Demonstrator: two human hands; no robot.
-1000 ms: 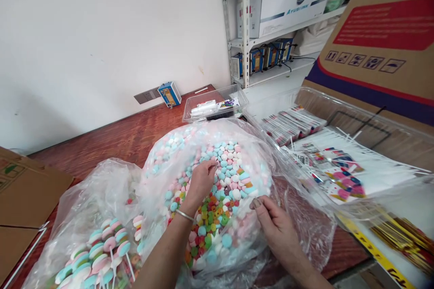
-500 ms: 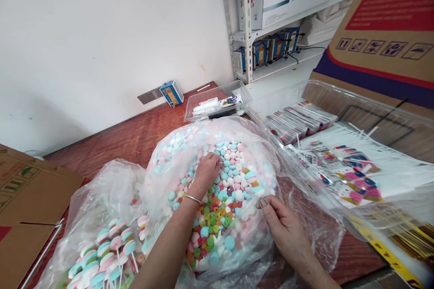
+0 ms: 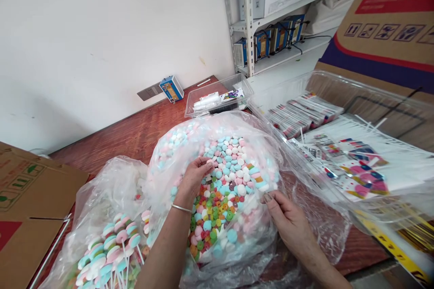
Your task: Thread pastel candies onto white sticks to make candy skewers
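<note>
A large clear plastic bag (image 3: 162,153) lies open, full of pastel pink, blue and white marshmallows (image 3: 233,153). Small coloured gummy rings (image 3: 217,210) are heaped at its near side. My left hand (image 3: 193,178), with a bangle on the wrist, reaches inside over the marshmallows. Its thumb and fingertips are closed on what looks like a pale pink marshmallow. At the bag's right edge, my right hand (image 3: 288,216) pinches the plastic film between thumb and fingers. To the left, another clear bag (image 3: 115,180) has marshmallow skewers (image 3: 111,246) on white sticks lying on it.
At the right stands a clear bin (image 3: 325,76) with white sticks and printed wrappers (image 3: 362,176). A smaller clear tray (image 3: 220,99) sits behind the bag. Cardboard boxes (image 3: 37,207) flank both sides of the wooden table (image 3: 132,131). Beyond is a metal shelf (image 3: 249,22).
My left hand has drawn back toward the left from the middle of the marshmallows. My right hand stays on the bag's edge. The view has shifted slightly.
</note>
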